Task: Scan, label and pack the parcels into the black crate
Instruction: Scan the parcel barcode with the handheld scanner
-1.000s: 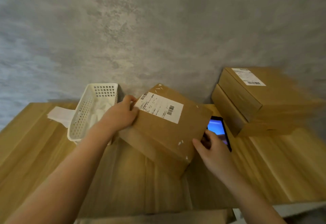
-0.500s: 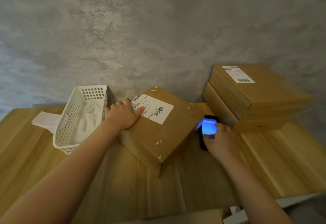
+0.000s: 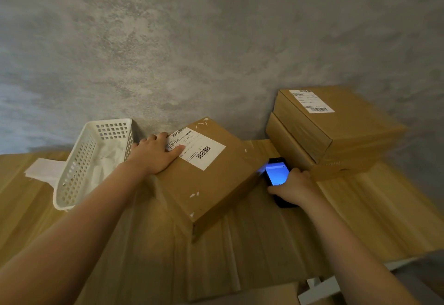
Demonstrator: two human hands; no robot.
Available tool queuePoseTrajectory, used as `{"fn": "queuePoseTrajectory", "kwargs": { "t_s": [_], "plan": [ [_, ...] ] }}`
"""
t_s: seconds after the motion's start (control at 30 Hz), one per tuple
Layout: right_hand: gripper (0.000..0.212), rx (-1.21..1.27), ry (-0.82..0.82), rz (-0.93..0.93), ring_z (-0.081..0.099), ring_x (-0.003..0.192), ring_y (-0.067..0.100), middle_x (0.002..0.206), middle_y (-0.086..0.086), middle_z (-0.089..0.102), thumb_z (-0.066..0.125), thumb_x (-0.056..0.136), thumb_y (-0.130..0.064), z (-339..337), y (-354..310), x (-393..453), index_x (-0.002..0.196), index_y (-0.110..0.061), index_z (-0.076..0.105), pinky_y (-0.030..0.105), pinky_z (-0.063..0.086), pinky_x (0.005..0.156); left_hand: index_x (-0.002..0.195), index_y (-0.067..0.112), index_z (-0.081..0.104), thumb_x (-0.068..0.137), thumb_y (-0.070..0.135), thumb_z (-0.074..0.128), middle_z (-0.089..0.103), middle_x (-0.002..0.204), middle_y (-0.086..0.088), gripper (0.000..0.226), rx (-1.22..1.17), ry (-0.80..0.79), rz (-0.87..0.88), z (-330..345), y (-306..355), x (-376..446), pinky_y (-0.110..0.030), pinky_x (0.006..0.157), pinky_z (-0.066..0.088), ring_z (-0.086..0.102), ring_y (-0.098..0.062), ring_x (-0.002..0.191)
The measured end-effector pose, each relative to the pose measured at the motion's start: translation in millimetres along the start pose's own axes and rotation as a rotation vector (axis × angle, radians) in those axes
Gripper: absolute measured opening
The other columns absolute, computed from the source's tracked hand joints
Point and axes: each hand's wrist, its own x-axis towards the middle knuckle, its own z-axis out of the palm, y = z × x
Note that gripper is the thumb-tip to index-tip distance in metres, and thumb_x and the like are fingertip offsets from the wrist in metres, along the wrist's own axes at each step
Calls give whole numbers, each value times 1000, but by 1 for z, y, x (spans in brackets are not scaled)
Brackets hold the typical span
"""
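3 brown cardboard parcels sit on the wooden table (image 3: 374, 213). The nearest parcel (image 3: 206, 184) lies flat in the middle, its white shipping label (image 3: 195, 147) facing up. The left hand (image 3: 156, 154) rests on the parcel's far left corner, fingers straight and spread, fingertips on the label's edge. Just right of that parcel, the right hand (image 3: 294, 188) grips a black phone (image 3: 278, 177) lying on the table, fingers curled around its lower half; the screen glows blue. Behind the phone, 2 stacked parcels (image 3: 336, 136) stand against the grey wall (image 3: 216, 40), the upper one bearing its own label. Left of the middle parcel, a white perforated basket (image 3: 79, 167) holds pale sheets, with white paper (image 3: 43, 171) poking out from under it. The black crate is out of view.
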Motion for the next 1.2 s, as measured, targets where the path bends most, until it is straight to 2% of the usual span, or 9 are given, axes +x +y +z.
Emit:
{"fn": "queuePoseTrajectory", "kwargs": {
  "t_s": [0.13,0.3,0.47,0.6,0.7,0.77,0.9,1.03,1.2],
  "plan": [
    [73,81,29,-22,50,85,19,117,10,45,81,66,-42,-18,11,-14,120,-12,42,29,41,58,148,24,31,88,76,31,44,146,-11,80,-10,-7,53,-2,-1,3,-56,109,32,44,-36,132],
    [77,91,74,-112,53,94,21,113,6,46,84,64,-44,-47,9,-36,121,-16,41,29,47,62,150,28,28,90,73,31,44,145,-6,75,-10,-66,178,-7,1,5,-53,109,31,45,-30,130],
    [61,119,-51,-263,59,87,15,105,1,54,83,68,-47,-77,-18,-66,107,-19,44,27,55,67,151,28,28,84,78,21,46,146,-1,85,9,-109,335,-13,6,5,-47,110,29,47,-24,129],
    [56,103,-175,-362,66,85,16,100,3,61,83,69,-45,-91,-43,-84,109,-21,52,32,60,74,147,31,39,84,74,10,47,147,4,81,170,32,446,-19,6,2,-44,110,29,41,-22,133],
    [50,-24,-238,-416,67,85,18,99,5,63,82,71,-42,-95,-57,-90,107,-20,53,32,59,75,142,26,44,96,57,30,48,146,0,58,160,184,395,-19,16,-17,-44,109,31,40,-25,134],
    [47,-63,-289,-430,70,84,22,97,9,67,79,73,-46,-96,-64,-90,103,-17,57,34,59,76,143,23,43,98,46,39,46,148,-3,51,69,188,279,-15,22,-35,-47,110,32,37,-28,136],
    [56,-131,-348,-394,70,86,25,97,10,67,76,68,-59,-96,-73,-90,100,-16,59,30,55,68,151,21,30,95,61,38,28,158,-7,69,-112,20,122,-3,22,-74,-49,116,24,24,-34,144],
    [79,-232,-379,-405,70,86,27,93,9,69,66,48,-76,-97,-80,-97,97,-15,63,30,49,64,156,22,14,92,70,33,8,165,-4,83,-104,-8,146,7,13,-87,-44,122,8,2,-25,151],
    [63,-264,-399,-412,65,74,20,84,5,67,67,67,-71,-97,-86,-105,94,-14,66,28,45,63,157,27,10,88,74,25,7,165,-2,85,-47,-17,174,6,-5,-78,-42,121,8,2,-22,152]
  ]
}}
